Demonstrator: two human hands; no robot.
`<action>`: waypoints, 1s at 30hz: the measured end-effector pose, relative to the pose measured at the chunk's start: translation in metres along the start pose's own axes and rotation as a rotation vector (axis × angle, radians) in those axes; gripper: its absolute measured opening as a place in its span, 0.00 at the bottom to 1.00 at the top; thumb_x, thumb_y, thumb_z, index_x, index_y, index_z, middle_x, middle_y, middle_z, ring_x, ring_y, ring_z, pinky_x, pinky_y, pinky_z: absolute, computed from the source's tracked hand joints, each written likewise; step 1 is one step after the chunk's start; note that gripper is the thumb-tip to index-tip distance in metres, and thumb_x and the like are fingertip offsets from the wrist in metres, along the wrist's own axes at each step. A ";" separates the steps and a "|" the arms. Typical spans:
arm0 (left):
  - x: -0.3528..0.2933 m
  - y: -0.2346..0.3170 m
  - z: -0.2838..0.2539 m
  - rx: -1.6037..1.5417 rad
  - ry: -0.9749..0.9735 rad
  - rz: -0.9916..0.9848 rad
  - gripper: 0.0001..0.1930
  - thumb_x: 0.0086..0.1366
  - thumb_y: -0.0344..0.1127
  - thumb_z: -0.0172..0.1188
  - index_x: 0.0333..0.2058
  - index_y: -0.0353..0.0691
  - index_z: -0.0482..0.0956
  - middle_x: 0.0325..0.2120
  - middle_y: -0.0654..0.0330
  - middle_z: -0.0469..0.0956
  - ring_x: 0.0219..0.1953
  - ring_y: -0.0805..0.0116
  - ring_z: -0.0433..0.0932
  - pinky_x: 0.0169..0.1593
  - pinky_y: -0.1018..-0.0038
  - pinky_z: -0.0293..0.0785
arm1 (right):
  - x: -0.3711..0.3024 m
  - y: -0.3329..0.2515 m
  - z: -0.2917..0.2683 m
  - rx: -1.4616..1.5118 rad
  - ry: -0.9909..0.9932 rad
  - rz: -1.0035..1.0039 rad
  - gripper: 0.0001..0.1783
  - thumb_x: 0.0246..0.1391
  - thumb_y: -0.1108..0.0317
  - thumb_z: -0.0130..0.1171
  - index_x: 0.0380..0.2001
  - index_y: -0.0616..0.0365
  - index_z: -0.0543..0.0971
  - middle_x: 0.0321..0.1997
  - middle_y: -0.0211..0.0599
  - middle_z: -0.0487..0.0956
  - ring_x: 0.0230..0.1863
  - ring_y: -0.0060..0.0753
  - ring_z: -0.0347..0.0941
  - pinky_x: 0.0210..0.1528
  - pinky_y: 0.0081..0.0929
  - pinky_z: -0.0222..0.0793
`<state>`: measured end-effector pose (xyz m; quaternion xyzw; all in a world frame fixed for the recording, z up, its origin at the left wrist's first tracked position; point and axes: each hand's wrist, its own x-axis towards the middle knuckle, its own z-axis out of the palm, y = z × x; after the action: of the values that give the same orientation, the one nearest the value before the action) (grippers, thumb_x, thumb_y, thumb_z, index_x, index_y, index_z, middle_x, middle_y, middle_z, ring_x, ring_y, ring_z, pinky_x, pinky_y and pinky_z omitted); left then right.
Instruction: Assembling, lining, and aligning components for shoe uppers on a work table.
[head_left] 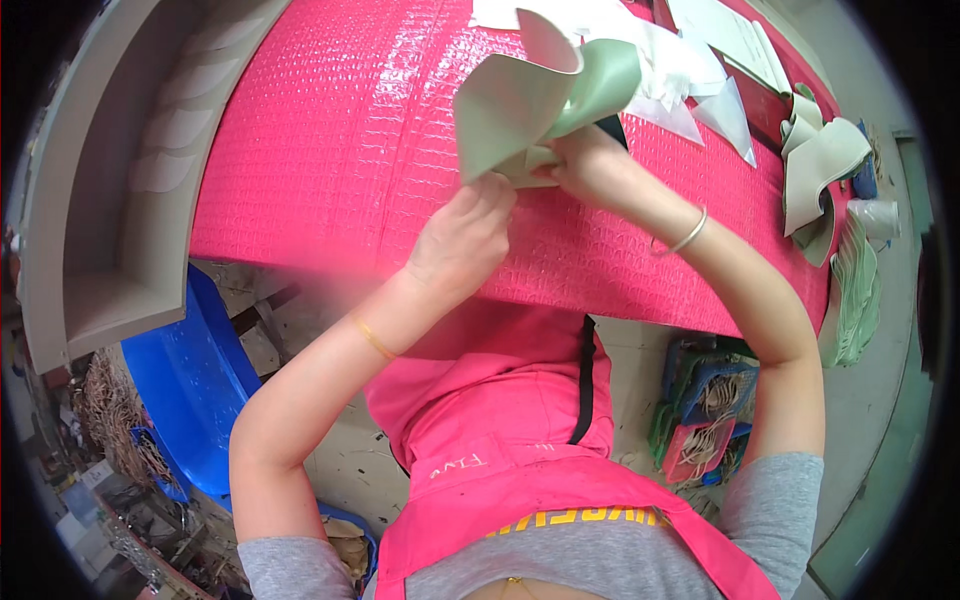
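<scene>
Holding the pale-green, leather-like sheet (505, 105) above the pink-covered counter (320, 150), we pinch its lower edge with the left grip (465, 235) and the right grip (595, 168); it looks light, supple and springy, probably easily creased; we judge its edges the safest hold.

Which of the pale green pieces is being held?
The curled piece, gripped by the left hand and right hand; the others are by the pink table's right edge.
</scene>
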<state>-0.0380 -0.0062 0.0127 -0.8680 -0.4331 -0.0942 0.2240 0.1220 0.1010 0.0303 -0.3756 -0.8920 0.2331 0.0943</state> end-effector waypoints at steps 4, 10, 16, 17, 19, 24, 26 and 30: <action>-0.010 0.003 0.009 -0.143 0.013 -0.137 0.19 0.52 0.37 0.55 0.41 0.32 0.72 0.37 0.60 0.69 0.44 0.68 0.67 0.49 0.74 0.62 | 0.012 0.012 -0.006 0.006 -0.084 0.021 0.12 0.42 0.66 0.54 0.31 0.61 0.77 0.30 0.49 0.76 0.34 0.46 0.73 0.37 0.34 0.68; 0.002 0.012 0.006 -0.246 -0.078 -0.290 0.19 0.51 0.37 0.56 0.41 0.35 0.73 0.37 0.64 0.69 0.43 0.69 0.66 0.50 0.72 0.60 | 0.014 -0.001 -0.009 -0.131 -0.083 -0.047 0.09 0.39 0.67 0.56 0.25 0.61 0.77 0.26 0.47 0.76 0.31 0.47 0.73 0.36 0.36 0.70; 0.004 0.014 0.011 -0.195 -0.033 -0.255 0.18 0.50 0.37 0.57 0.41 0.40 0.74 0.36 0.65 0.68 0.43 0.70 0.65 0.50 0.72 0.57 | 0.010 0.006 -0.014 -0.218 -0.056 -0.097 0.11 0.37 0.66 0.60 0.25 0.60 0.77 0.26 0.47 0.76 0.30 0.45 0.73 0.34 0.36 0.70; 0.004 0.015 0.013 -0.316 -0.002 -0.325 0.18 0.50 0.37 0.57 0.41 0.38 0.74 0.37 0.65 0.68 0.43 0.69 0.65 0.51 0.71 0.57 | 0.012 0.005 -0.016 -0.244 -0.088 -0.141 0.11 0.37 0.65 0.60 0.26 0.60 0.77 0.26 0.47 0.76 0.30 0.45 0.74 0.34 0.36 0.70; 0.011 0.018 0.007 -0.349 -0.037 -0.356 0.19 0.49 0.37 0.57 0.41 0.38 0.74 0.38 0.64 0.69 0.43 0.68 0.66 0.53 0.68 0.56 | 0.016 -0.002 -0.022 -0.355 -0.172 -0.095 0.13 0.36 0.65 0.61 0.27 0.60 0.77 0.26 0.47 0.76 0.30 0.46 0.74 0.34 0.36 0.70; 0.011 0.022 0.013 -0.289 0.007 -0.313 0.18 0.50 0.37 0.57 0.40 0.40 0.74 0.37 0.64 0.69 0.42 0.68 0.67 0.49 0.69 0.59 | 0.021 0.013 -0.024 -0.205 -0.218 -0.162 0.14 0.37 0.65 0.61 0.30 0.60 0.77 0.27 0.47 0.76 0.32 0.46 0.73 0.36 0.35 0.70; 0.012 0.022 0.012 -0.376 0.024 -0.361 0.18 0.50 0.37 0.57 0.40 0.39 0.74 0.37 0.63 0.70 0.42 0.67 0.67 0.49 0.69 0.60 | 0.024 0.017 -0.021 -0.281 -0.317 -0.131 0.14 0.36 0.64 0.60 0.28 0.61 0.77 0.27 0.47 0.76 0.31 0.45 0.73 0.34 0.35 0.70; 0.020 0.023 0.015 -0.382 0.023 -0.366 0.18 0.49 0.37 0.58 0.41 0.39 0.74 0.36 0.63 0.69 0.40 0.66 0.67 0.47 0.69 0.61 | 0.027 0.003 -0.031 -0.313 -0.427 -0.197 0.12 0.36 0.64 0.60 0.23 0.62 0.77 0.24 0.47 0.76 0.29 0.45 0.73 0.30 0.35 0.70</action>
<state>-0.0078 0.0025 -0.0006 -0.8005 -0.5548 -0.2229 0.0401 0.1161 0.1327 0.0562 -0.2395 -0.9491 0.1560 -0.1326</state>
